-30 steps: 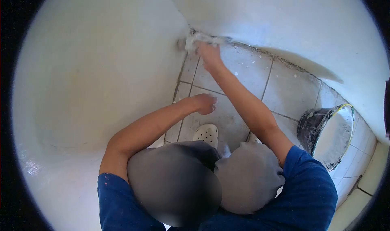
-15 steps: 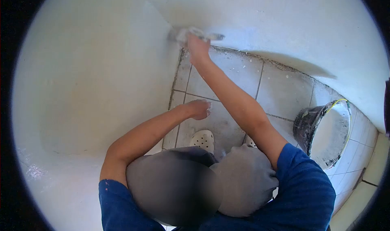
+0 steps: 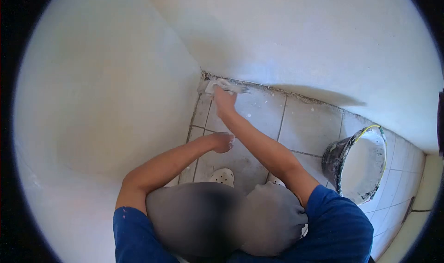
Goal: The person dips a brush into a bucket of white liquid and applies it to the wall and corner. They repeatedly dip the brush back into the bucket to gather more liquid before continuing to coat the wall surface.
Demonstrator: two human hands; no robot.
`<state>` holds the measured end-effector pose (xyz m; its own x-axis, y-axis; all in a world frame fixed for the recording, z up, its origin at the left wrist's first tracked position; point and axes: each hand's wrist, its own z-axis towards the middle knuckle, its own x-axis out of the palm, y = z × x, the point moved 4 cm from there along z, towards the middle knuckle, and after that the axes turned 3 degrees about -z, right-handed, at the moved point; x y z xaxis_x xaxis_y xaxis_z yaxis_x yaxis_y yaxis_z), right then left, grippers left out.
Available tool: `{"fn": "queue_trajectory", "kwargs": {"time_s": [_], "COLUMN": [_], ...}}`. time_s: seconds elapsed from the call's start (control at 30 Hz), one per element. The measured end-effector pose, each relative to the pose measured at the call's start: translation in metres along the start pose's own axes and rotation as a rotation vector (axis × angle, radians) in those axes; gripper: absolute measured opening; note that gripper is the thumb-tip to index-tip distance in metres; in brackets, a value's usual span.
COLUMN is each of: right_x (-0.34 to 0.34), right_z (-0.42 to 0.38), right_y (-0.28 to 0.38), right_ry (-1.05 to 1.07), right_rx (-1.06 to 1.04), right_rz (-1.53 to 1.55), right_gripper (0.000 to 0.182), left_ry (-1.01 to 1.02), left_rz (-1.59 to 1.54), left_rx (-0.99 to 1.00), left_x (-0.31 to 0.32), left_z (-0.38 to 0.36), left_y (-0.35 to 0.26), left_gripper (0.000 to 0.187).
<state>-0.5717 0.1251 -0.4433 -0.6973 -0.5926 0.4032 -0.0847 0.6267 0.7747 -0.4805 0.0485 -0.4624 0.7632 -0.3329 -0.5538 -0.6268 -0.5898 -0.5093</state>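
Observation:
My right hand (image 3: pixel 225 100) is closed around a flat trowel (image 3: pixel 242 90) smeared with white putty. The trowel is low in the corner, close to the foot of the wall and over the floor tiles, its blade blurred. My left hand (image 3: pixel 223 142) hangs nearer to me over the tiles, beside the right forearm. Its fingers are curled in, with white smears on them, and nothing shows in it.
A black bucket (image 3: pixel 334 163) of white putty stands tilted in view at the right, with a yellow handle. Pale walls (image 3: pixel 106 87) meet at the corner. White specks dot the tiled floor (image 3: pixel 305 124). My perforated clog (image 3: pixel 223 176) shows below my left hand.
The trowel in my right hand has come down from the wall to the corner's foot. My left hand stays curled. The view has tilted up, so the bucket and floor sit lower.

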Motion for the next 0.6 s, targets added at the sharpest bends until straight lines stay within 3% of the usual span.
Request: {"fn": "queue_trajectory", "kwargs": {"time_s": [0.03,0.1,0.2,0.27,0.37,0.43,0.5,0.57,0.6], "right_x": [-0.003,0.001,0.041,0.063,0.082,0.086,0.063,0.041,0.032], "right_z": [-0.001,-0.001,-0.065,-0.076,-0.062,-0.03,0.026,0.04,0.036], "right_y": [0.013,0.05,0.172,0.198,0.176,0.116,0.029,-0.014,-0.017], "right_ry": [-0.065,0.005,0.147,0.335,0.388,0.097,0.003,0.007,-0.025], "right_rx": [-0.099,-0.459,-1.474,-1.583,-1.181,-1.035,-0.673,-0.266,-0.2], "right_rz": [-0.154,-0.443,-0.787,-0.757,-0.421,-0.43,-0.332,-0.209,-0.175], "right_gripper": [0.035,0.034,0.029,0.017,0.026,0.026,0.028,0.032,0.033], "left_ry": [-0.002,0.031,0.034,0.021,0.018,0.038,-0.034,-0.023,0.023], "left_rz": [0.009,0.061,0.037,0.006,0.009,0.012,-0.021,-0.037,-0.036], "left_rx": [0.018,0.031,0.031,0.041,0.064,0.05,0.043,0.005,-0.027], "left_x": [0.004,-0.001,-0.015,-0.017,-0.018,-0.01,-0.008,-0.007,-0.007], "left_z": [0.002,0.009,0.013,0.011,0.01,0.011,0.002,-0.006,-0.009], "left_y": [-0.001,-0.009,-0.02,-0.024,-0.023,-0.014,-0.009,-0.004,-0.001], "left_gripper": [0.037,0.035,0.032,0.031,0.032,0.033,0.034,0.035,0.034]}}
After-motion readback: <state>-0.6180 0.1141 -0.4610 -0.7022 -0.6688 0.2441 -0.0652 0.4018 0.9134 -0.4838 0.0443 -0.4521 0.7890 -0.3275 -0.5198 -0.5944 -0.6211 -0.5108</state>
